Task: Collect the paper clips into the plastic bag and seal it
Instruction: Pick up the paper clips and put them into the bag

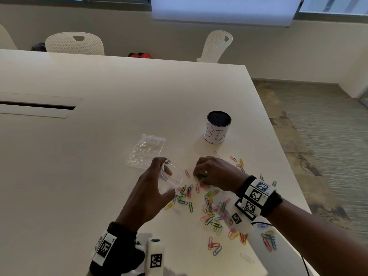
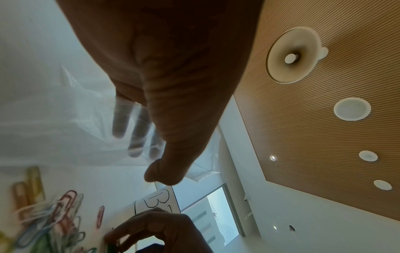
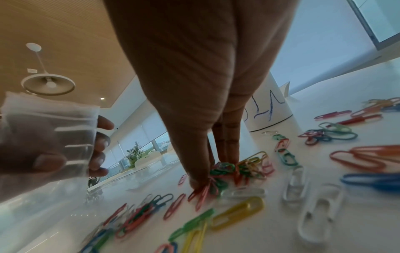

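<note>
Left hand point(image 1: 151, 188) grips a clear zip bag point(image 1: 171, 181), thumb on the near side, fingers wrapped round the far side, mouth held open and facing right toward the clip pile. In the left wrist view the fingers point(image 2: 136, 137) show through the plastic. Bag interior looks empty in the right wrist view point(image 3: 49, 137); no clips visible inside.

Right hand point(image 1: 216, 173) is down on the table point(image 1: 99, 156), thumb and fingertips point(image 3: 198, 179) pinched together on a small bunch of paper clips, green and red ones bunched under the tips point(image 3: 220, 171). Hand sits just right of the bag mouth, not touching it.

Loose coloured paper clips point(image 1: 211, 210) lie scattered on the table from below the bag out to 5 o'clock, densest between the two wrists; a few strays at 2 o'clock of the right hand near the table edge. Some clear/white ones are mixed in.

Second zip bag point(image 1: 146, 151) lies flat on the table at 11 o'clock of the left hand, apart from it; contents cannot be told, only crinkled plastic.

Cylindrical bin point(image 1: 218, 127) with dark mesh interior and white paper label with handwritten "BIN" stands upright at 12 o'clock of the right hand, well clear of the clips. Its inside is dark, so contents can't be told.
</note>
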